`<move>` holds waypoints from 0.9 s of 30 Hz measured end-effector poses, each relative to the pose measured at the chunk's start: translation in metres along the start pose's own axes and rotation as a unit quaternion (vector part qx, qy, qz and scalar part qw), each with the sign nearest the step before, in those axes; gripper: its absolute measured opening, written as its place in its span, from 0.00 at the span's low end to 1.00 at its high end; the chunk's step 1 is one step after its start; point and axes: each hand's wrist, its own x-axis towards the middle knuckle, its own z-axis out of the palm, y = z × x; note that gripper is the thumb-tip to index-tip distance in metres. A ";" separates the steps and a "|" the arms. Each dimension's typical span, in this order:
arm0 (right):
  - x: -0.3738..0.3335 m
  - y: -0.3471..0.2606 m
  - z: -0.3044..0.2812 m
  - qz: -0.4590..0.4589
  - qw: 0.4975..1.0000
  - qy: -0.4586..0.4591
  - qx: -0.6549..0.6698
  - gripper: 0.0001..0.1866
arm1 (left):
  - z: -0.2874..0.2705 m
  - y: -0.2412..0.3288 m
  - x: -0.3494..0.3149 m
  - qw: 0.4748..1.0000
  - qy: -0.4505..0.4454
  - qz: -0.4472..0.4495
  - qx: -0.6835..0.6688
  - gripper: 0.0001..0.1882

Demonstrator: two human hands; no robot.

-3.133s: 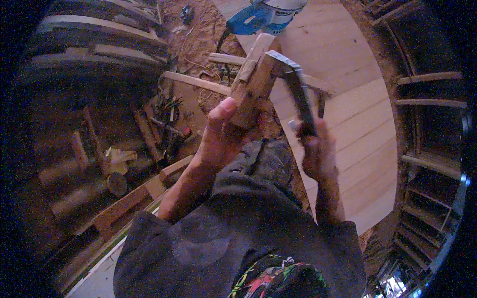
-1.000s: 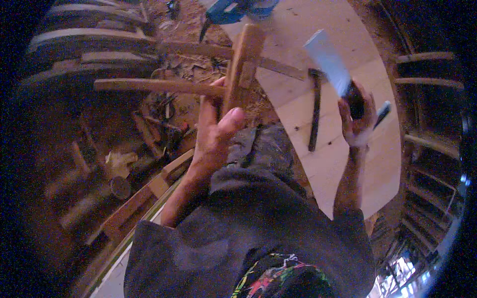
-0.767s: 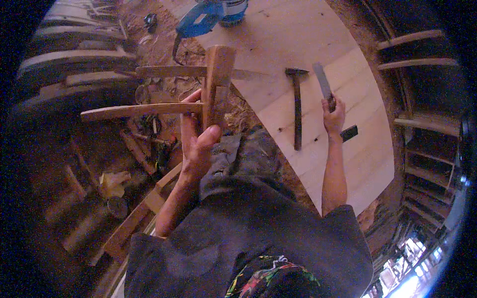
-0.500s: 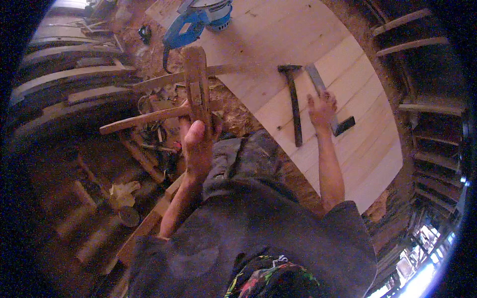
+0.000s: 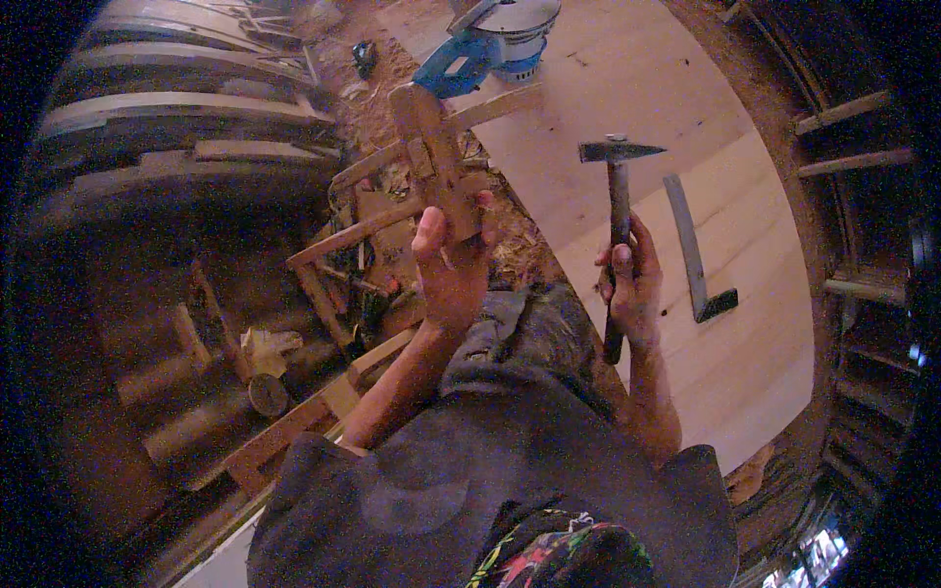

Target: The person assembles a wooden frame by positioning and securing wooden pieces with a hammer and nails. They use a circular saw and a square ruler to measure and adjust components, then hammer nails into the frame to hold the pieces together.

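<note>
My left hand [image 5: 454,269] is wrapped round the block of a wooden marking gauge [image 5: 431,162], held above the floor left of the panel. Two long wooden bars pass across its block and stick out at either side. In my right hand [image 5: 632,284] is a hammer [image 5: 618,191], gripped by its dark handle with the head up, over the panel. A try square [image 5: 686,245] with a grey blade and a dark stock lies on the pale wooden panel [image 5: 745,382], right of the hammer and touched by neither hand.
A blue power sander [image 5: 470,59] sits on the panel's far end. Curved boards [image 5: 196,108] are stacked at far left. Shavings [image 5: 520,245] cover the ground beside the panel. Wooden slats [image 5: 853,162] line the right side, and a roll [image 5: 268,395] lies low at left.
My right hand has left the try square and picked the hammer up off the panel. The marking gauge has tilted in my left hand. The whole view has shifted.
</note>
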 end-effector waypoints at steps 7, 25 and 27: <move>-0.016 -0.039 0.037 -0.175 0.967 -0.060 -0.176 0.29 | 0.019 -0.004 0.011 0.999 -0.011 0.031 -0.006 0.26; 0.040 -0.001 0.016 -0.112 0.958 0.013 -0.262 0.22 | 0.012 0.024 0.018 0.999 0.032 -0.013 0.029 0.25; 0.082 0.043 -0.016 -0.101 0.941 0.060 -0.318 0.19 | 0.011 0.027 0.022 0.999 0.014 -0.028 0.035 0.25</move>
